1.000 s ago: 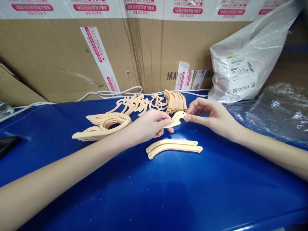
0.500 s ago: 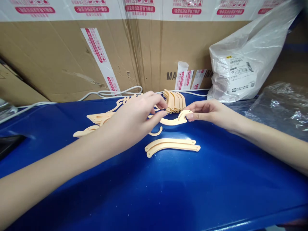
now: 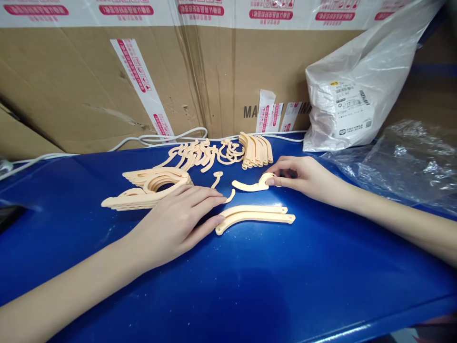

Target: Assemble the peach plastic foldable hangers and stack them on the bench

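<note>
Pinched between the thumb and fingers of my right hand (image 3: 303, 180) is the rounded end of a curved beige plastic piece (image 3: 250, 186), low over the table. My left hand (image 3: 180, 214) reaches in flat, fingers stretched and thumb apart. Its fingertips partly cover a beige hook (image 3: 231, 196), and the thumb tip is at the left ends of two curved beige strips (image 3: 257, 216) with holes in their ends. A small T-ended piece (image 3: 217, 177) lies just beyond the fingers. Behind my left hand sits a stack of flat beige hanger-shaped pieces (image 3: 143, 176).
Farther back, a pile of small curved parts (image 3: 194, 155) lies beside a row of curved strips (image 3: 255, 148). A white cable (image 3: 153, 139) runs along the cardboard box (image 3: 228, 71). A white plastic bag (image 3: 350, 105) and clear wrap (image 3: 403, 159) are at right on the blue table (image 3: 285, 286).
My left hand has come down and toward me, from beside the right hand's piece to the hook and strips. The right hand, still holding its piece, has shifted slightly left and nearer.
</note>
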The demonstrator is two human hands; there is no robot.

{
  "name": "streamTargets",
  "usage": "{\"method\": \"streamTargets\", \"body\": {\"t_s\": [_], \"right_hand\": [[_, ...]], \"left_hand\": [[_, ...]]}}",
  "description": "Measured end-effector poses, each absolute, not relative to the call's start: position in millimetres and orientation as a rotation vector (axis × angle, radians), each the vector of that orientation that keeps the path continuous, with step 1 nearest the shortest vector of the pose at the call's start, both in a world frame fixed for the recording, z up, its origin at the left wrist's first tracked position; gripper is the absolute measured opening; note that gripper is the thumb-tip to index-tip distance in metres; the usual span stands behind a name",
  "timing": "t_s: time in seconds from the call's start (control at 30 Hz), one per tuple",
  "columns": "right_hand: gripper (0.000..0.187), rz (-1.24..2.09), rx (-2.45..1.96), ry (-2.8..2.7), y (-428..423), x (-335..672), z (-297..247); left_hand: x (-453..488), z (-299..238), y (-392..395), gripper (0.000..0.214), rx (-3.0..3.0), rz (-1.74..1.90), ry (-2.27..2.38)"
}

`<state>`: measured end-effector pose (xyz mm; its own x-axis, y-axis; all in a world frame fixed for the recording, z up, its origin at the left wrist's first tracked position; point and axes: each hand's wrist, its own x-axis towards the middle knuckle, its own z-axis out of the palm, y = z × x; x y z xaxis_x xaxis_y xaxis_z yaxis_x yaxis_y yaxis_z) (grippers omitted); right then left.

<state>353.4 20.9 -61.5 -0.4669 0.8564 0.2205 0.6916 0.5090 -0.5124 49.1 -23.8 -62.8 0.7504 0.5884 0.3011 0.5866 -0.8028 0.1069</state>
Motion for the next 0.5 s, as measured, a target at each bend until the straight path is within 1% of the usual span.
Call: {"method": "streamTargets", "body": {"t_s": [0.23,0.37,0.5], "right_hand": [[0.041,0.409,-1.253,-2.346,22.1,353.3,-66.1],[0.04,0.388,-1.197,-2.374,21.3,352.8,-68.0],[0.035,0.33,-1.171,-2.362,19.8,351.6,-69.7]], "left_hand": [[53.0,-58.2,-28.3,0.035,3.2,0.554,0.936],[54.0,-58.1,-28.5,0.035,3.192,0.549,0.911],[52.2,-64.4,-27.0,0.033,3.135,0.624,0.935]]}}
